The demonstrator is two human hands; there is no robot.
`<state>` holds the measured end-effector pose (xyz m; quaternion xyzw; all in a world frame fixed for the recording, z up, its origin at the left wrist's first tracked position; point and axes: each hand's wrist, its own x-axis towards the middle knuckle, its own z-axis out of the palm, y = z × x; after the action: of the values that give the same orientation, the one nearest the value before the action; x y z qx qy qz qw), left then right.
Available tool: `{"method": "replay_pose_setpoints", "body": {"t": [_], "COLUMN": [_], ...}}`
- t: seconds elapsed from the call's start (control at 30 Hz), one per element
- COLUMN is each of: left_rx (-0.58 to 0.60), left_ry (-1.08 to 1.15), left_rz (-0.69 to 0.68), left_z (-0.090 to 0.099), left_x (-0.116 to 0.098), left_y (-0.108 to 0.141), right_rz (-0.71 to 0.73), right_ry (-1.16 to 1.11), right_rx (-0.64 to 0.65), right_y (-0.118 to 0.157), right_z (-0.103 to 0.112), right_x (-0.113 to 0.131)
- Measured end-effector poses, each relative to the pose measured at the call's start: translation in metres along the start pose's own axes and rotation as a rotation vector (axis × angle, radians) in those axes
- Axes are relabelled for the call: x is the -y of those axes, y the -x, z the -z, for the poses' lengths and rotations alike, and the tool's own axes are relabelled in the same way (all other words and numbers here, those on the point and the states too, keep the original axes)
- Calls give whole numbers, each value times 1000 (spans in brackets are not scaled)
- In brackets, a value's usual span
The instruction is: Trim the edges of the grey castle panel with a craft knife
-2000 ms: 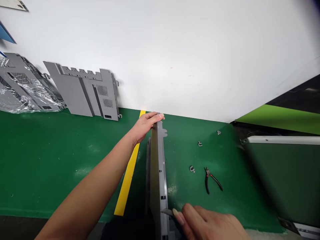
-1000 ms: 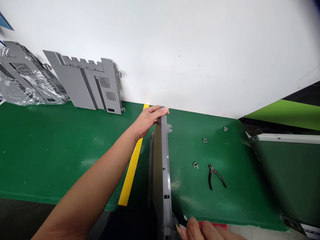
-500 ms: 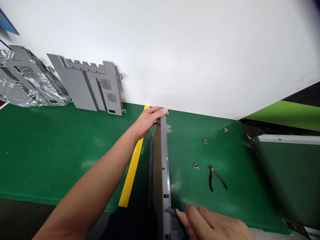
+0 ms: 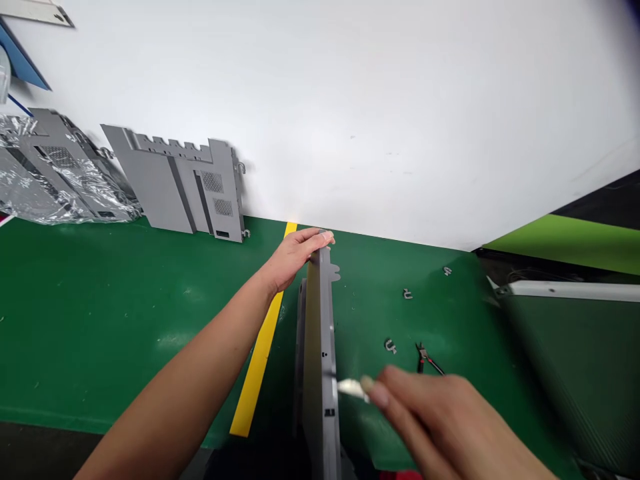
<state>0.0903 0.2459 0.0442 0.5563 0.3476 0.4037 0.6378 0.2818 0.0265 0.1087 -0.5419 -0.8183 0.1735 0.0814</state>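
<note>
My left hand is closed round the far end of a grey plastic panel, which stands on edge and points away from me. Between the fingertips of my right hand is a knife, closed in a pinch; its blurred, shiny blade points left at the panel's right edge, close to a dark slot. Whether the blade touches the edge, I cannot tell. The knife's handle is hidden in the hand. A small rounded tab juts from the panel near my left hand.
Diagonal cutters lie right of the panel, partly behind my right hand, near small grey hook-shaped pieces. Another grey panel leans on the white wall, beside plastic-wrapped panels. Yellow tape crosses the green table. A conveyor stands right.
My right hand and the knife have moved away from me along the panel's edge, now partly covering the cutters. My left hand keeps its hold. The whole view has shifted slightly.
</note>
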Motion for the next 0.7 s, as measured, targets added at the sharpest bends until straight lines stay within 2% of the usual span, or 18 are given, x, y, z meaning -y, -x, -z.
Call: {"method": "replay_pose_setpoints", "body": {"t": [0.13, 0.33, 0.5, 0.7], "left_rx": [-6, 0, 11, 20], "left_ry": [49, 85, 97, 100], "left_rz": [12, 11, 17, 30], "left_z": [2, 5, 5, 6], "left_x": [-1, 4, 2, 1], "left_y": [3, 3, 1, 0], "right_rz": [-130, -164, -164, -89], "right_ry": [-61, 176, 316, 494], "right_rx": [-67, -81, -68, -59], "right_y": [-56, -120, -143, -149], "right_z": [24, 36, 44, 45], "right_x": [-17, -26, -31, -36]}}
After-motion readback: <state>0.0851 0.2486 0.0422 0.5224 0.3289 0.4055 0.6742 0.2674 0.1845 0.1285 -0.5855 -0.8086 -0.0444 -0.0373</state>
